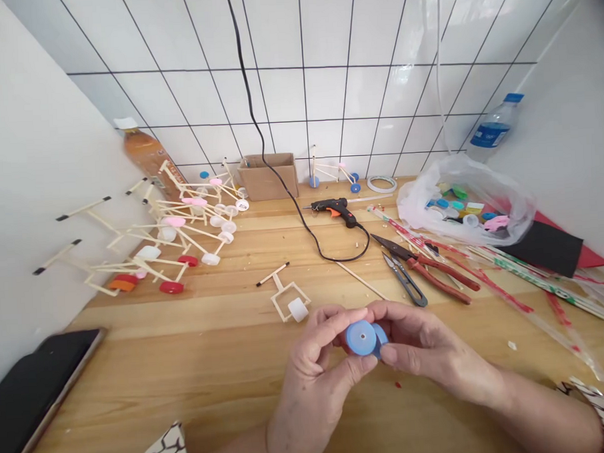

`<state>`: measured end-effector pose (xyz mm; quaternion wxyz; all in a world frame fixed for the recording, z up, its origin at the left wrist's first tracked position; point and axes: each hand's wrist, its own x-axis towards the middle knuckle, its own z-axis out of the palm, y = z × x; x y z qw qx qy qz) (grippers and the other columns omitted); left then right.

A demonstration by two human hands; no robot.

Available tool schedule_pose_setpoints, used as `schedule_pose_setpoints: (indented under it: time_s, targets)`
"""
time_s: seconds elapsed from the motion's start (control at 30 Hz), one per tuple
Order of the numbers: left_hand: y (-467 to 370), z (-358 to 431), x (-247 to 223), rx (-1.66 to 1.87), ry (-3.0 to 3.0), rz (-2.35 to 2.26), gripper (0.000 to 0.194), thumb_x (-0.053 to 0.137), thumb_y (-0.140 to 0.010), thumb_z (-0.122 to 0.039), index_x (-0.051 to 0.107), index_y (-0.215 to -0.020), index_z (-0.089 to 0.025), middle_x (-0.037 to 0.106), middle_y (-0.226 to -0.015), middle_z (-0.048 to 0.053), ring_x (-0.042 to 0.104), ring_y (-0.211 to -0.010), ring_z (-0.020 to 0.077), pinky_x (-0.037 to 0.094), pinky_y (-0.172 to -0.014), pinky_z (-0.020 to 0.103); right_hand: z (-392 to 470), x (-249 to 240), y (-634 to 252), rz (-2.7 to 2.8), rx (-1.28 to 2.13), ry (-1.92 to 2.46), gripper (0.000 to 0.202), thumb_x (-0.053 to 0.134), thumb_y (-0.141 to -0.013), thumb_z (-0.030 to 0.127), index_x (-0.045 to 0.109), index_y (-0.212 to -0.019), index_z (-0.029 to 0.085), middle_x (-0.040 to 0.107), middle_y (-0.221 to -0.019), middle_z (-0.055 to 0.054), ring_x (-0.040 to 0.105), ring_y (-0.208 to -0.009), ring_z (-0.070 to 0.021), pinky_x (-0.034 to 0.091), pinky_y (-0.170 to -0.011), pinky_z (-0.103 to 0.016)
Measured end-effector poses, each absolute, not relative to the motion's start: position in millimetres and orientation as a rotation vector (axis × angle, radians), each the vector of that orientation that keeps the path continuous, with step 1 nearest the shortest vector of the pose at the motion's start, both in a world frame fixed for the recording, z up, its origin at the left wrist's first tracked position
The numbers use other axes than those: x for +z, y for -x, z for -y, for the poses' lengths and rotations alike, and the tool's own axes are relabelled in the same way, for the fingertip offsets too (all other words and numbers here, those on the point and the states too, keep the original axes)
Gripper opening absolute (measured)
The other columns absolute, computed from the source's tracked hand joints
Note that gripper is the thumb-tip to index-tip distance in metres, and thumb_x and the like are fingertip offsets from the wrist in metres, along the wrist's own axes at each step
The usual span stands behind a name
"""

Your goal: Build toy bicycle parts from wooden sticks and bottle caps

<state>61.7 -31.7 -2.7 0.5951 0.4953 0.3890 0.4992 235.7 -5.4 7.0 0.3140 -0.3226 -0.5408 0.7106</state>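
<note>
Two blue bottle caps are held together above the wooden table. My left hand (321,372) grips the front blue cap (361,337), which has a small hole at its centre. My right hand (424,345) pinches the second blue cap (380,338), which sits partly behind the first. Just beyond my left hand lies a small stick frame (280,295) with a black-tipped crossbar and a white cap (298,309) on it.
Stick models (182,222) with caps crowd the left. A glue gun (334,208) with a black cord, a cardboard box (268,177), pliers (428,264), snips (405,280), a plastic bag of caps (463,199) and plastic strips (529,290) lie beyond my hands. A phone (39,391) is at left.
</note>
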Motion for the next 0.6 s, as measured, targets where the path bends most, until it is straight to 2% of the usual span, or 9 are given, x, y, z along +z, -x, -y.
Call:
schedule_pose_setpoints:
  time_s: [0.1,0.27,0.47,0.53,0.6]
  targets:
    - [-61.7,31.6,-3.6,1.154,-1.198,-0.934,0.033,0.066,-0.075,-0.014,0.066,-0.104,-0.031,0.053,-0.099,0.001,0.051,-0.099,0.0179,0.045,-0.087,0.028,5.8,5.1,-235.1,1.339,1.967,0.86,0.027,0.065,-0.078,0.034,0.06,-0.1,0.018,0.058,-0.085,-0.002,0.047,-0.063,-0.0077,0.039,-0.055,-0.02]
    - [-60.7,30.7,-1.0,1.121,-1.372,-1.022,0.032,0.065,-0.076,-0.016,0.065,-0.106,-0.026,0.054,-0.098,0.004,0.053,-0.095,0.0194,0.047,-0.083,0.03,6.3,1.1,-235.7,1.259,2.016,0.88,0.025,0.065,-0.079,0.033,0.064,-0.099,0.018,0.057,-0.08,-0.002,0.047,-0.061,-0.008,0.04,-0.053,-0.019]
    - [-59.6,29.2,1.5,1.073,-1.623,-1.125,0.027,0.06,-0.079,-0.016,0.063,-0.105,-0.022,0.059,-0.088,0.004,0.054,-0.08,0.0176,0.047,-0.074,0.029,5.6,2.9,-230.4,1.096,2.114,0.811,0.025,0.065,-0.079,0.034,0.066,-0.095,0.015,0.057,-0.077,-0.001,0.047,-0.059,-0.0057,0.037,-0.053,-0.017]
    - [-59.2,28.9,1.6,1.064,-1.644,-1.137,0.025,0.059,-0.08,-0.017,0.062,-0.104,-0.021,0.061,-0.09,0.005,0.055,-0.082,0.0185,0.046,-0.075,0.029,5.4,4.0,-228.6,1.065,2.135,0.799,0.029,0.07,-0.074,0.035,0.065,-0.094,0.013,0.058,-0.081,-0.003,0.049,-0.062,-0.0067,0.038,-0.054,-0.018]
    - [-59.0,28.6,1.4,1.08,-1.625,-1.148,0.024,0.058,-0.081,-0.019,0.062,-0.104,-0.02,0.061,-0.093,0.006,0.056,-0.085,0.0194,0.046,-0.077,0.029,6.3,4.1,-227.1,1.085,2.112,0.794,0.036,0.076,-0.068,0.032,0.063,-0.096,0.015,0.06,-0.089,-0.005,0.054,-0.073,-0.0106,0.043,-0.063,-0.021]
